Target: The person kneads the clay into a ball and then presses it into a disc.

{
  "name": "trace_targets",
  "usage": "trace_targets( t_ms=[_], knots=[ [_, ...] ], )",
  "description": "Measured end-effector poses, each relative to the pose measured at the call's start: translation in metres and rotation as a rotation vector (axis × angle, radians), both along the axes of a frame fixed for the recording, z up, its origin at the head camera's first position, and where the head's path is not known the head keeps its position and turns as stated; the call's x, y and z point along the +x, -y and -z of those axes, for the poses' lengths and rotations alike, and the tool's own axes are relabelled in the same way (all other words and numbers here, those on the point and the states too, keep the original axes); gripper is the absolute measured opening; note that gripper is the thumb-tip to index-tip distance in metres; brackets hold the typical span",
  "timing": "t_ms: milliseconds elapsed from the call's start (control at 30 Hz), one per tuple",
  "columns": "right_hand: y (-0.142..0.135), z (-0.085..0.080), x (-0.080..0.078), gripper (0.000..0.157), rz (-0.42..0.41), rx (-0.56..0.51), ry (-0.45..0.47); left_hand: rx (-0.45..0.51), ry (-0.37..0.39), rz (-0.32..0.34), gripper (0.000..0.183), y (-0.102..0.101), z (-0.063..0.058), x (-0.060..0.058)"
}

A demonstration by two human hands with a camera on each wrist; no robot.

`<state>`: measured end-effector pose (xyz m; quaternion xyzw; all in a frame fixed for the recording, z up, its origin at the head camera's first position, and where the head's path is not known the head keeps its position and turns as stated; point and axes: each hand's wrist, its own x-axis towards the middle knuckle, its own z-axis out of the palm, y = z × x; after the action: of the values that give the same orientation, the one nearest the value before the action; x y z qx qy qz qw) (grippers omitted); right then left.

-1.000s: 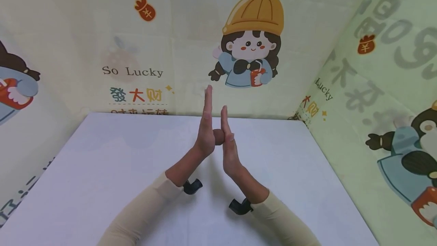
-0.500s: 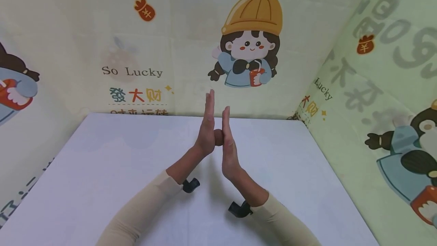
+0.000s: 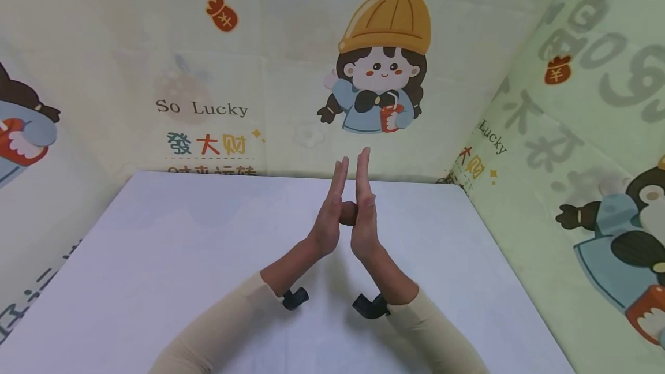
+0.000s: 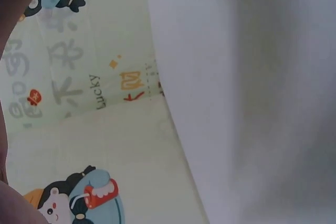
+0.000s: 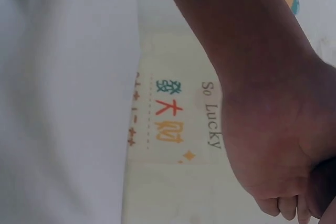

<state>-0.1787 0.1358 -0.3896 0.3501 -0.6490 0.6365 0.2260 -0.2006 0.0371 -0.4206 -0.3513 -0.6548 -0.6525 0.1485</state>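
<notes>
In the head view there are two bare hands, two cream sleeves, two black wrist cameras and one brown ball. The ball is over one white table, squeezed between the flat palms of the left hand and the right hand. Both hands have straight fingers pointing up, with just a narrow gap between them. The back wall says "So Lucky" and "發大财", and the side wall says "Lucky". I count two red bags with a ¥ sign.

In the left wrist view, "Lucky" and "财" lie sideways, and some blurry skin fills the left edge.

In the right wrist view, "So Lucky" and "發大财" run sideways beside one big wrist. A dark bit of the ball peeks out by the palm, low on the right.
</notes>
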Motion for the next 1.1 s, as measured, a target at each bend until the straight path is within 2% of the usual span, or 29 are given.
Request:
trace_targets(
  t_ms=[133,333,633,900,1100],
  knots=[
    [-0.006,-0.009,-0.003,0.093,0.005,-0.033,0.005,-0.006,0.005,0.032,0.075,-0.004,0.000,0.007],
    [-0.016,-0.016,-0.010,0.097,-0.056,-0.116,0.028,-0.011,-0.055,0.076,0.080,-0.010,-0.006,0.020],
    [-0.015,-0.011,-0.009,0.096,-0.142,-0.154,0.105,0.026,-0.113,0.034,0.083,-0.012,-0.021,0.030],
    [-0.006,0.001,-0.005,0.092,-0.230,-0.164,0.093,0.078,-0.140,-0.003,0.085,-0.007,-0.034,0.029],
    [0.003,0.008,0.001,0.090,-0.212,-0.136,0.102,0.120,-0.182,-0.052,0.082,-0.001,-0.043,0.021]
  ],
)
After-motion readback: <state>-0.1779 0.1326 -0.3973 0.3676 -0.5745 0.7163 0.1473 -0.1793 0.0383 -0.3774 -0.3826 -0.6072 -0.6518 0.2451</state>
